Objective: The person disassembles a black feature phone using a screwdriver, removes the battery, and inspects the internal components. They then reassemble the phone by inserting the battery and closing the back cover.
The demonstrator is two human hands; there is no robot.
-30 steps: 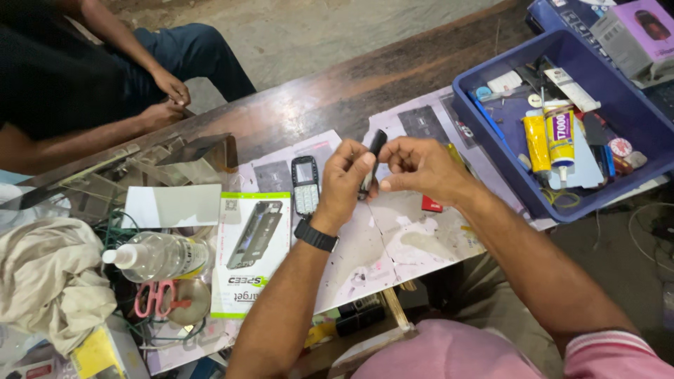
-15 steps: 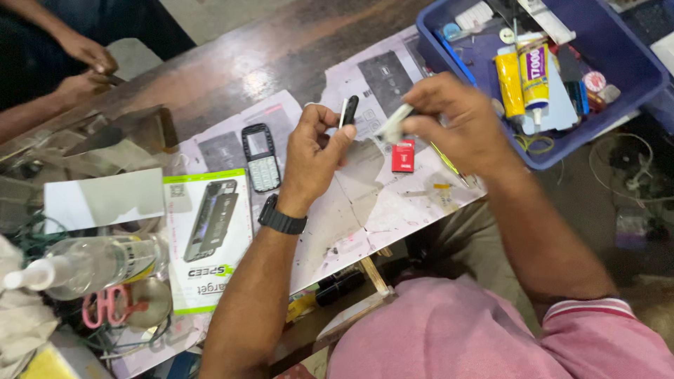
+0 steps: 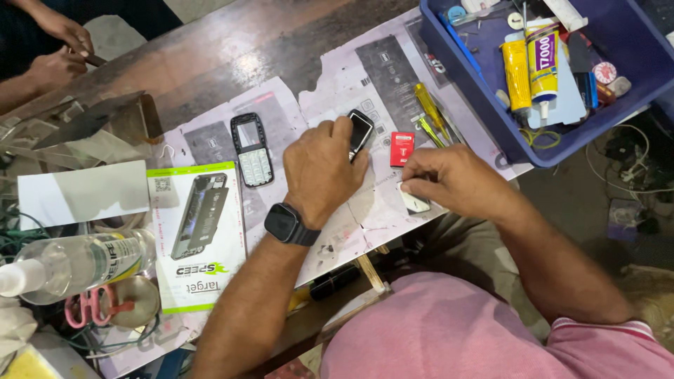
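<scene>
Both hands have come down from mid-air to the paper [image 3: 365,217]. The left hand [image 3: 319,172] now lies palm-down, its fingers gripping a small black phone [image 3: 360,132] at its far edge. The right hand [image 3: 449,181] pinches a small pale part [image 3: 414,204] against the sheet. A red card [image 3: 401,148] sits between the hands. Left of the grip lie a keypad frame [image 3: 251,149] and a white-and-green box [image 3: 198,235]. Beyond the right hand, screwdrivers [image 3: 428,111] lie beside a blue tray [image 3: 491,119] holding yellow tubes [image 3: 530,67].
</scene>
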